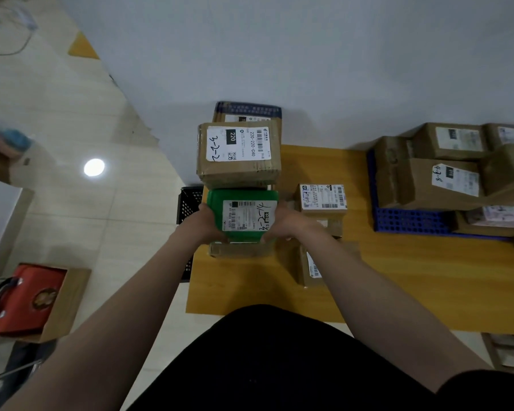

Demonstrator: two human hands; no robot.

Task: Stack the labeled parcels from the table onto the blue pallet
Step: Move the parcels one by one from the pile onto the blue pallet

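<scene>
A green parcel (pixel 241 214) with a white label sits on top of a brown box (pixel 238 250) at the left end of the yellow table (pixel 398 277). My left hand (pixel 207 223) grips its left side and my right hand (pixel 282 222) grips its right side. Behind it stands a larger brown labeled parcel (pixel 239 151) stacked on others. A small labeled parcel (pixel 323 198) and another brown parcel (pixel 310 266) lie to the right of my hands. The blue pallet (pixel 410 221) at the right holds several brown labeled parcels (pixel 441 182).
A black plastic crate (pixel 189 204) stands on the floor against the table's left edge. A cardboard box with a red bag (pixel 27 298) sits on the tiled floor at the left. The grey wall runs behind the table.
</scene>
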